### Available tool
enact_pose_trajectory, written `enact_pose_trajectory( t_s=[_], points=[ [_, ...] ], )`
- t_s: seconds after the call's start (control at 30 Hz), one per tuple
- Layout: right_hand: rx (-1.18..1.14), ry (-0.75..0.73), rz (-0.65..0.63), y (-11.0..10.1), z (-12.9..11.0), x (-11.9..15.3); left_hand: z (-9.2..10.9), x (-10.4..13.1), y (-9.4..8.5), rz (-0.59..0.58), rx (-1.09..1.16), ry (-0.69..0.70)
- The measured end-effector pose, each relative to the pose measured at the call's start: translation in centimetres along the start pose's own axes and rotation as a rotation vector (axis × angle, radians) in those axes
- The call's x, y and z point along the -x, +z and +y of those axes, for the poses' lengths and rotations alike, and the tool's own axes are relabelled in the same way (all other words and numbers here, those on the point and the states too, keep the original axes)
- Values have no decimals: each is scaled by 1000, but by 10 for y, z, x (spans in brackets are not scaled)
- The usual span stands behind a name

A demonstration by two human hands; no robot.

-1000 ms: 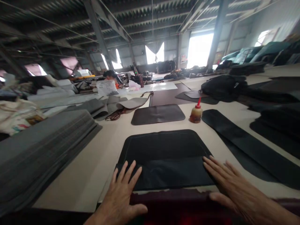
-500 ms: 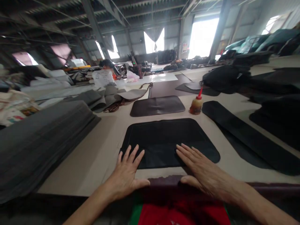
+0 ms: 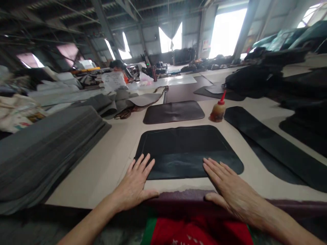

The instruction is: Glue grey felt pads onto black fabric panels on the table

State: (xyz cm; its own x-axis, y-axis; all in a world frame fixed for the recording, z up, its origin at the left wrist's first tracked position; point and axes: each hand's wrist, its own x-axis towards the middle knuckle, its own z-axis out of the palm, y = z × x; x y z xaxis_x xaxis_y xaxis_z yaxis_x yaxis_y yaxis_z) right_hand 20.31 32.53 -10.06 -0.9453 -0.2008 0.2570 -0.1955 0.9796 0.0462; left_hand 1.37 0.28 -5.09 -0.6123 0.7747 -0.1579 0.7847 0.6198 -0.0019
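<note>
A black leather-like panel [image 3: 178, 146] with rounded corners lies flat in front of me, its lower part shinier than the upper. My left hand [image 3: 136, 178] rests with spread fingers on its near left corner, palm down. On the near right part of the panel lie the fingers of my right hand [image 3: 227, 182], stretched out flat. Both thumbs point inward over the table's near edge, by a dark maroon strip [image 3: 184, 196]. Neither hand holds anything. Just beyond the black panel is a smaller dark brown panel [image 3: 173, 112].
A glue bottle [image 3: 217, 110] with a red nozzle stands beyond the panel. Long black strips [image 3: 270, 146] lie to the right. A thick stack of grey sheets [image 3: 51, 143] fills the left of the table [image 3: 99, 163]. Farther back, a person [image 3: 118, 68] is partly hidden behind a plastic bag.
My right hand has slid to the right along the panel, so the hands are wider apart. The left hand stays at the left corner. The view has shifted slightly.
</note>
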Motion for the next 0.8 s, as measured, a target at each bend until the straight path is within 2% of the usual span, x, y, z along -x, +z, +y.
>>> enact_pose_trajectory(
  t_s=[0.13,0.23,0.33,0.47,0.57,0.67,0.73,0.8],
  points=[
    [87,80,57,0,21,29,-4,2,-1,62,26,37],
    [59,177,42,-14,29,34,6,-2,-11,178,39,64],
    [-30,203,33,-36,22,14,32,-14,-25,210,103,211],
    [-154,122,-6,-53,-1,-29,67,-33,-30,20,193,372],
    [-188,86,-95,-40,-10,-46,72,-41,-19,-13,211,402],
    [-114,70,-114,-16,-7,-41,63,-39,-11,27,228,439],
    [-20,72,-18,-1,1,-29,53,-32,-13,14,220,431],
    [66,50,138,13,12,-12,41,-22,-15,10,194,384]
  ],
)
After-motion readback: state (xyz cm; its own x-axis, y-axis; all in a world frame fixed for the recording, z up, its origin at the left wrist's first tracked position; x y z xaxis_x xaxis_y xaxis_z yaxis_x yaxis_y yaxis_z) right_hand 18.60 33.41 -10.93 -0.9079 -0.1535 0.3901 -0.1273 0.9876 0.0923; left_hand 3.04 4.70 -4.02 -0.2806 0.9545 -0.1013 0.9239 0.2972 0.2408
